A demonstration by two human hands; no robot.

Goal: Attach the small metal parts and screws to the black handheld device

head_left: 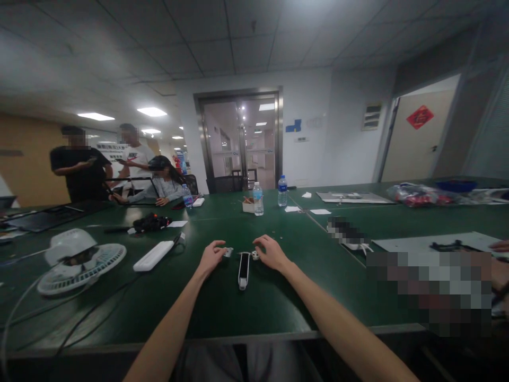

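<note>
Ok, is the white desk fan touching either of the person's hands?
No, the white desk fan lies off to the side on the green table, well apart from the left hand and the right hand.

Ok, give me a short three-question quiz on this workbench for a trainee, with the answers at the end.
1. True or false: the long black-and-white device lies between the left hand and the right hand.
2. Which white object sits on the table top to the left of the hands? A, a desk fan; B, a kettle; C, a printer.
3. What colour is the table top?

Key: 1 true; 2 A; 3 green.
</note>
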